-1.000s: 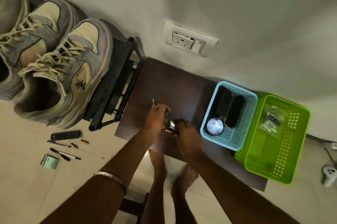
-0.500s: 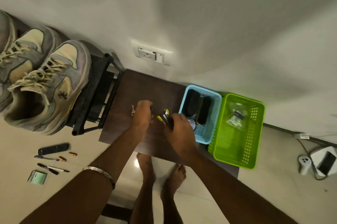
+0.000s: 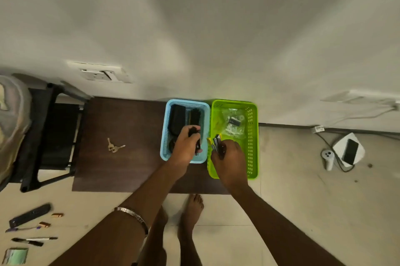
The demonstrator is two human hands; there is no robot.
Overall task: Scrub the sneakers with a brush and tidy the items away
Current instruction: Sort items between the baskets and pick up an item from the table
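Hands now over the baskets.

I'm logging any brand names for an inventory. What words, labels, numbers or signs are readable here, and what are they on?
Nothing reads clearly.
Bracelet on the left forearm: raised letters, too blurred to read.
Packet in the green basket: a dark label, too small to read.
Remote on the floor: no legible marks.
Green pad on the floor: print, if any, is too blurred.
Item in the right hand: no text visible.
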